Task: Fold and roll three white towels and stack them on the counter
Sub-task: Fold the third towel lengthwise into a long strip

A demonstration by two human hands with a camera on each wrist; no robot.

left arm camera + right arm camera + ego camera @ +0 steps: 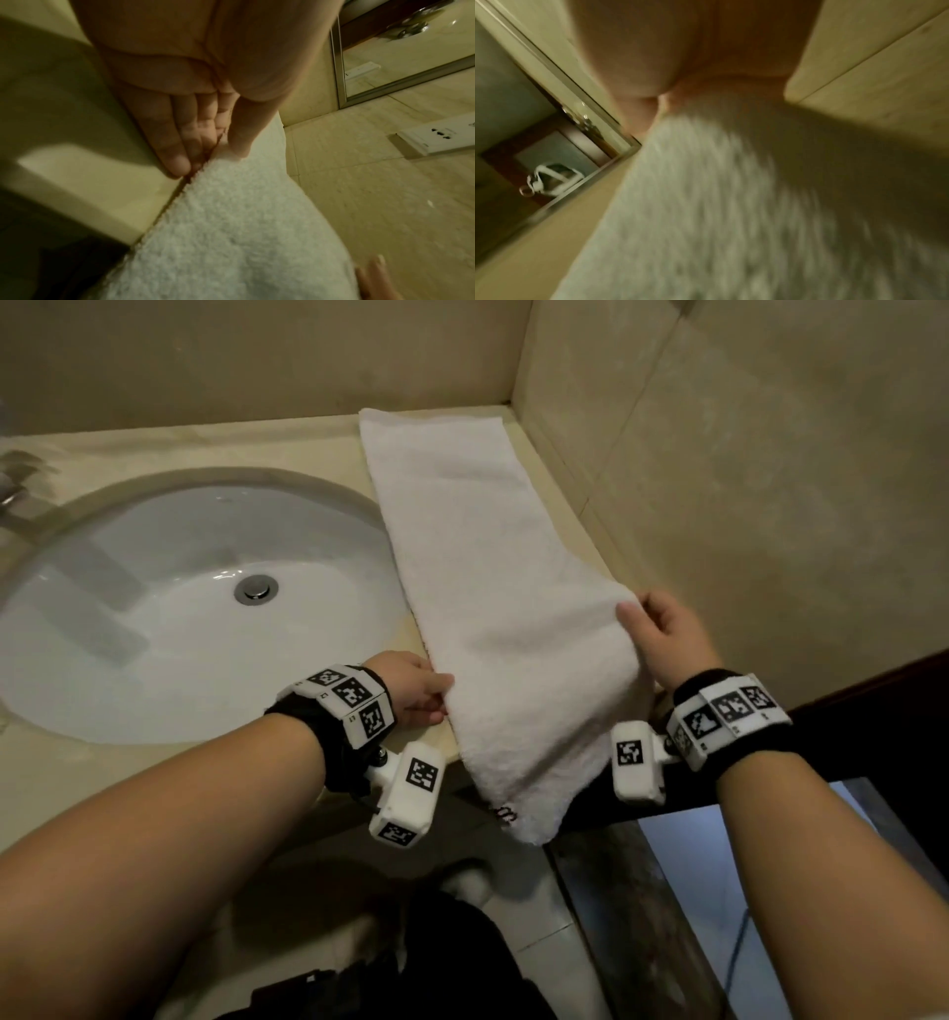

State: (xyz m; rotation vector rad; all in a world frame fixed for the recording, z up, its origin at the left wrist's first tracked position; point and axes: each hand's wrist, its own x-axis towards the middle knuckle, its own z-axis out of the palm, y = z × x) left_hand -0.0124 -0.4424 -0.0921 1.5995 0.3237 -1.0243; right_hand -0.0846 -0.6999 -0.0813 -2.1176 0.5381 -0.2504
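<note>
towel [493, 588] lies on bench [308, 439], right of sink [169, 546], long axis running away from the person; near end overhangs. left hand [416, 690] and right hand [667, 639] each pinch a near edge.

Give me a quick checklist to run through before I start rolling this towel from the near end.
1. Towel folded into a long strip on the counter: ok.
2. Left hand pinches the near left edge, thumb on top in the left wrist view: ok.
3. Right hand grips the near right edge: ok.
4. Near end lies flat on the counter: not ok, it hangs over the front edge.
5. Strip stays out of the sink: ok, its left edge runs just beside the rim.
6. Other two towels ready: cannot tell, only one is in view.
</note>
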